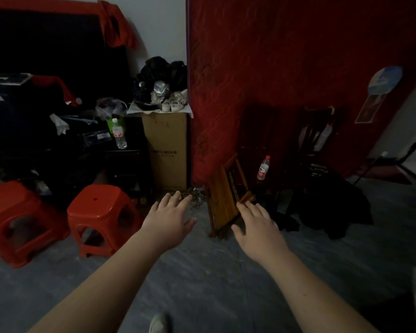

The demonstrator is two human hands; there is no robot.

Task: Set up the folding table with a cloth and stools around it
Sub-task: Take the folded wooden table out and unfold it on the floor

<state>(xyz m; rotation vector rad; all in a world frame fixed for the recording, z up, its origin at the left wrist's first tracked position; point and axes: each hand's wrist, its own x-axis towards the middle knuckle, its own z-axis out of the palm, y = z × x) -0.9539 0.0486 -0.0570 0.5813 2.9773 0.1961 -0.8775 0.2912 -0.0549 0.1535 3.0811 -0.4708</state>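
Dim room, grey floor point(202, 272). We hold both arms stretched forward, palms down.

Left hand point(171, 217), centre of the frame: fingers straight and slightly spread, grasping nothing, over the floor in front of a tall cardboard box point(167, 150).

Right hand point(257, 227), just right of centre: fingers also straight and relaxed, empty. Its fingertips point(244, 207) overlap the lower edge of the folded wooden table point(223, 200) in the picture; we cannot tell whether they touch it.

The wooden table stands folded, on edge and tilted, leaning near the red patterned wall covering point(286, 68), centre of the frame, on the floor.

Two red plastic stools in the lower left: the nearer stool point(101, 212) stands upright just left of the left hand; the far stool point(17, 219) sits at the left edge. Both on the floor, apart from the table.

Clutter on top of the cardboard box, including pale shoes point(173, 105). A clear water bottle point(119, 134) stands on dark furniture, left of the box. A second bottle with a red cap point(263, 168) stands right of the table. Dark chairs point(317, 140) against the red wall, right; dark clothing point(332, 205) heaped on the floor below them.
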